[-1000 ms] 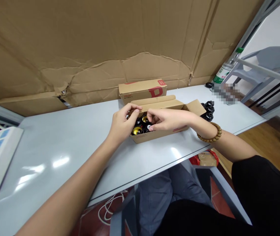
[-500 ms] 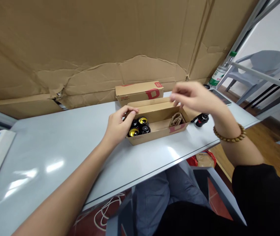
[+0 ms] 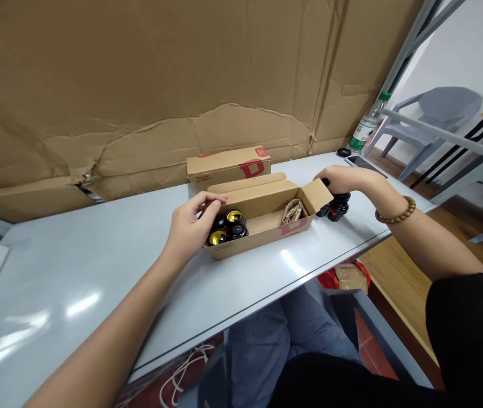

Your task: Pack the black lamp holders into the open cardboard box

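Observation:
An open cardboard box (image 3: 262, 239) lies lengthwise in front of me on the table. Grouped at its left end are several black cylindrical parts (image 3: 238, 231), some with shiny yellow insides. Crumpled brown paper (image 3: 294, 211) fills part of the right end. My left hand (image 3: 192, 224) grips the box's left end, thumb over the rim beside the black parts. Beyond the box's right flap, my right hand (image 3: 338, 179) is curled down over more black parts (image 3: 338, 208) on the table. A black piece shows at its fingers; the fingertips are partly hidden.
Behind the open box stands a closed cardboard box (image 3: 226, 164) with a red letter. A water bottle (image 3: 366, 127), a phone (image 3: 362, 164) and a round black disc (image 3: 343, 152) are at the right rear. A large cardboard sheet (image 3: 173, 73) walls the table's back edge.
My right hand has moved right and down from above the box to the black parts beside it. My left hand stays at the box's left end. The view has shifted slightly.

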Tool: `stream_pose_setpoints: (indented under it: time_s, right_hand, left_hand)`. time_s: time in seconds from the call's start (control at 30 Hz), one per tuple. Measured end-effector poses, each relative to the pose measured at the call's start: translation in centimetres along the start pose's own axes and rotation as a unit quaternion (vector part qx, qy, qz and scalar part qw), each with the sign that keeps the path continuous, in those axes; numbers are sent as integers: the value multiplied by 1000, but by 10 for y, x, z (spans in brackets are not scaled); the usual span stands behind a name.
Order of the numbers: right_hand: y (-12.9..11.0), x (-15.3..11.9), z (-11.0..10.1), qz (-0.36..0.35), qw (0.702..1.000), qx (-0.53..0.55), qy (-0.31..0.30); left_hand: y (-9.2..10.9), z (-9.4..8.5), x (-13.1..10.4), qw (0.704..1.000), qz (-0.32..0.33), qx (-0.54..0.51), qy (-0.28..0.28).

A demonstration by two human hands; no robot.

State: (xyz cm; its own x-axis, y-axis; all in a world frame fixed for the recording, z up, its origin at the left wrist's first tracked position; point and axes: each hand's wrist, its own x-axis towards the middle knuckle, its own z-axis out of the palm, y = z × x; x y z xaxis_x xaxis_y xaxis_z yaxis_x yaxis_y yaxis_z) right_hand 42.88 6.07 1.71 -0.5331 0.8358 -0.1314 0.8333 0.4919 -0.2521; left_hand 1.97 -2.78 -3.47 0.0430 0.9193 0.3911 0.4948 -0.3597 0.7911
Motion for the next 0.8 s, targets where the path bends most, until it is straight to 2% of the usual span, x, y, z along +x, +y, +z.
stream_pose_setpoints:
  time_s: [0.07, 0.13, 0.2, 0.27, 0.33, 0.43, 0.53, 0.6, 0.7, 0.8]
  right_hand:
    - [-8, 3, -5, 15, 997, -20, 70]
    - [-22, 5, -11, 13, 984, -28, 175]
    - [-43, 6, -15, -9, 964, -4, 267]
    - [-71, 6, -16, -32, 947, 35, 318]
    - [-101, 6, -15, -79, 942, 69, 317]
    - [-140, 10, -7, -205, 948, 99, 222]
    - [-163, 18, 6, -254, 950, 111, 144]
    - [-168, 25, 17, -280, 940, 129, 146]
    - [-164, 35, 32, -329, 912, 161, 182]
    - [-159, 38, 40, -348, 894, 184, 216]
  left_hand:
    - [-1, 0, 0, 1000, 1, -3, 4]
    - [-1, 1, 0, 1000, 7, 1, 8]
    - [-2, 1, 0, 1000, 11, 4, 8]
    - [-2, 0, 1, 1000, 8, 1, 6]
    - [-2, 0, 1, 1000, 6, -1, 3]
    - [0, -1, 1, 1000, 2, 0, 1]
    - [2, -2, 0, 1000, 2, 7, -7]
    - [3, -2, 0, 1000, 6, 13, -8]
    - [3, -3, 0, 1000, 7, 19, -2]
    - [3, -3, 0, 1000, 10, 18, 1]
